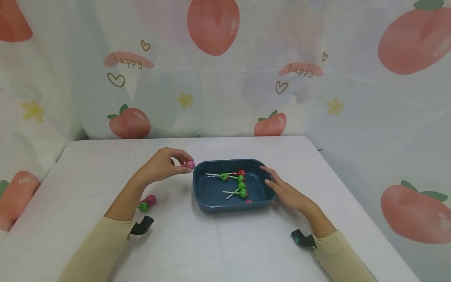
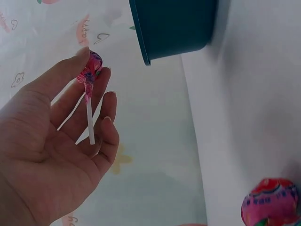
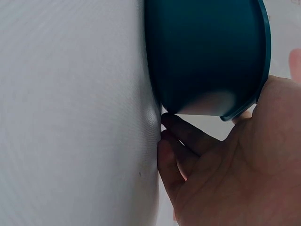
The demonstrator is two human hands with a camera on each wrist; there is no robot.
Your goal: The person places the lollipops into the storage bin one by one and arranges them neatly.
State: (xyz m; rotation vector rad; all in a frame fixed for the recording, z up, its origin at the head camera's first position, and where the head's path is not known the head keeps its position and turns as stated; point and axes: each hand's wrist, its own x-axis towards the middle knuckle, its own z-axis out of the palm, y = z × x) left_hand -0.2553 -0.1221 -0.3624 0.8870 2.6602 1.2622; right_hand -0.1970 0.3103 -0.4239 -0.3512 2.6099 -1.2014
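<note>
My left hand (image 1: pixel 165 163) pinches a pink-wrapped lollipop (image 2: pixel 94 66) by its head between thumb and fingertips, the white stick pointing down over the palm in the left wrist view. It is held just off the left rim of a dark blue rectangular tray (image 1: pixel 225 209). At the opposite end, my right hand (image 1: pixel 285 190) holds the tray's right side, with digits over the rim and other fingers against the outer wall near the tabletop. Several green-wrapped lollipops (image 1: pixel 242 192) and a red one (image 1: pixel 241 172) lie inside the tray, sticks mostly pointing left.
Left of the tray, by my left forearm, a pink lollipop (image 1: pixel 150 199) and a green lollipop (image 1: pixel 143 206) lie on the white tabletop (image 1: pixel 218 250). A patterned curtain (image 1: pixel 225 90) rises behind the table and along both sides.
</note>
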